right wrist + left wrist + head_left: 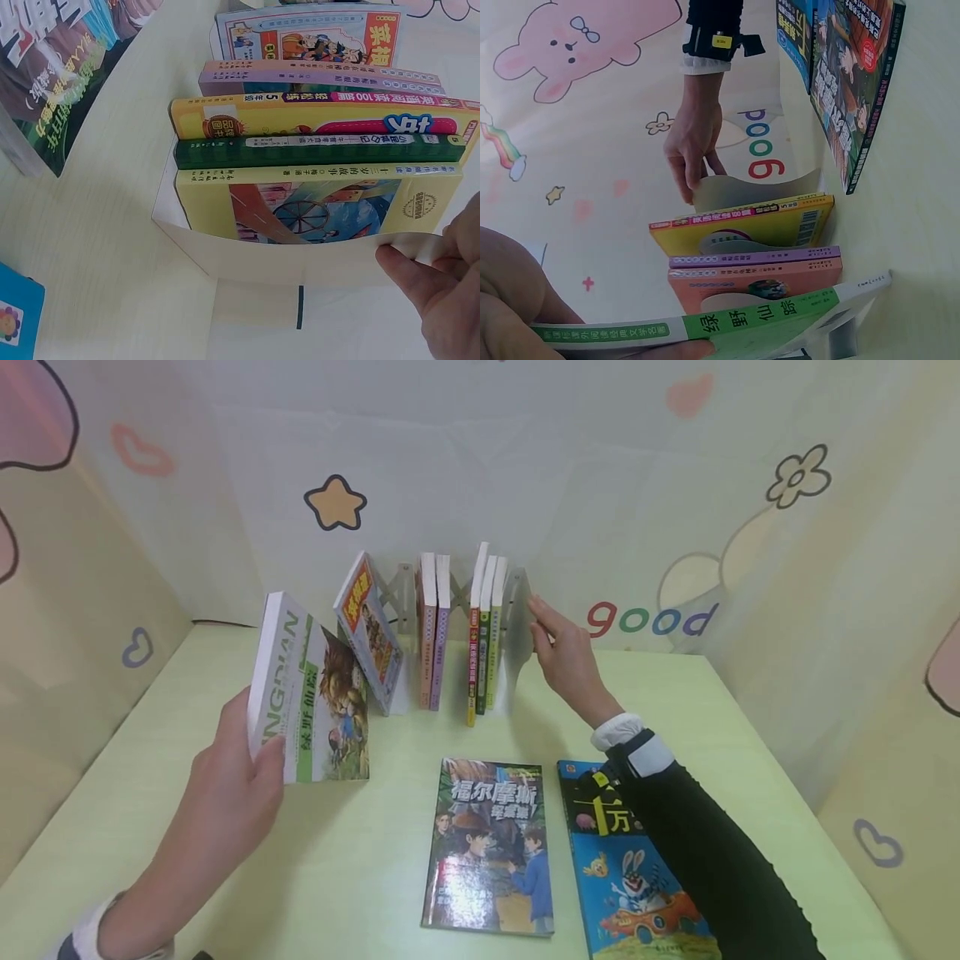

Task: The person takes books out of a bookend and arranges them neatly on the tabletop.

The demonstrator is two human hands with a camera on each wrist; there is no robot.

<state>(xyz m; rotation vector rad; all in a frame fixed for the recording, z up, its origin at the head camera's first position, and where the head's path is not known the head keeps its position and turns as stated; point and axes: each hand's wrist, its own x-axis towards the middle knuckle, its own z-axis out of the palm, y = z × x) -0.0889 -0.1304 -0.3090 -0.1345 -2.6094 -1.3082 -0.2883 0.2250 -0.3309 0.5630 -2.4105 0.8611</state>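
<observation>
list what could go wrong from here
The leaning book tilts away from the rack and might topple. The held book, overlapping it in the head view, could knock it. The right fingers, at the end plate, might nudge the rack and jostle the upright books.

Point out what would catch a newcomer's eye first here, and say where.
Probably the lion-covered book, held up in the left hand at the left of the head view. Next would come the row of upright books at the back, with the right hand touching the end plate. Nearer, a glossy illustrated book and a bright blue one to its right lie on the table.
</observation>
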